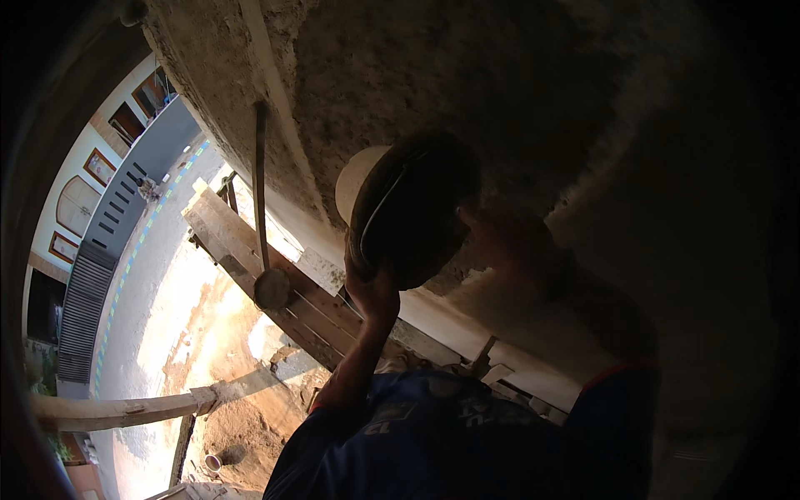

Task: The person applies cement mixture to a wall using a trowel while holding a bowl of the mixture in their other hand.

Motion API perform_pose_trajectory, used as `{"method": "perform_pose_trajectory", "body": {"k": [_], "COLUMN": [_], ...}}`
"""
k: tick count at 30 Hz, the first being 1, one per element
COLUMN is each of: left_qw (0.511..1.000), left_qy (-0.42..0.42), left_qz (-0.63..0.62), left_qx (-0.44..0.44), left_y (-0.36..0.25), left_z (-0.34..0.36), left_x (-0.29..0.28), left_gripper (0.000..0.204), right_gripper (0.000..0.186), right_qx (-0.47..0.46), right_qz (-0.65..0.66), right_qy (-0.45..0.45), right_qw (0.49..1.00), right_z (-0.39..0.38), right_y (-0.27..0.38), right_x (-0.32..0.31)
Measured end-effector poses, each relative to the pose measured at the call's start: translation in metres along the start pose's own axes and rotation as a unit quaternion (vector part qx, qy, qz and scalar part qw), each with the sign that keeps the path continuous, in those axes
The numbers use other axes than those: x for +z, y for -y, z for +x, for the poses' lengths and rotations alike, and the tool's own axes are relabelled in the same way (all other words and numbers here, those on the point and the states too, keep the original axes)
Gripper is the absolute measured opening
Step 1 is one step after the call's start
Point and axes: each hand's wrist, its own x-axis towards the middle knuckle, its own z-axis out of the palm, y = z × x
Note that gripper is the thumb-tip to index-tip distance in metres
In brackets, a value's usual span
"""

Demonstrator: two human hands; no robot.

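Against the rough, shadowed wall [250, 62], here's the dark round thing [417, 212], bowl-shaped, tipped on its side in front of the person's chest, a pale curve showing past its left edge. The left hand [372, 290] has it by the lower rim, fingers curled and closed on it. Over at its right side, the right hand [510, 242] is deep in shadow: how far open, or whether it touches, I can't tell. Below left run wooden planks [325, 321], then a heap of sand [242, 429], and farther out, a sunlit grey fence [137, 196].
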Motion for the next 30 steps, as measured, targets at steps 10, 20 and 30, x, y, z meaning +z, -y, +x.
{"method": "perform_pose_trajectory", "body": {"k": [10, 20, 30], "left_qw": [0.987, 0.965, 0.923], "left_qy": [0.055, 0.039, 0.057], "left_qz": [0.05, 0.101, 0.172], "left_qx": [0.141, 0.241, 0.339], "left_y": [0.007, -0.009, -0.03], "left_z": [0.016, 0.014, 0.004], "left_x": [-0.015, -0.02, 0.003], "left_gripper": [0.062, 0.061, 0.053], "right_gripper": [0.014, 0.035, 0.018], "right_qx": [-0.039, -0.095, -0.013], "right_qz": [-0.164, -0.277, 0.065], "right_qy": [0.062, -0.264, 0.09], "right_qw": [0.984, 0.919, 0.994], "right_z": [0.015, 0.008, 0.004], "right_y": [0.011, -0.009, -0.053], "right_x": [0.052, 0.002, 0.066]}}
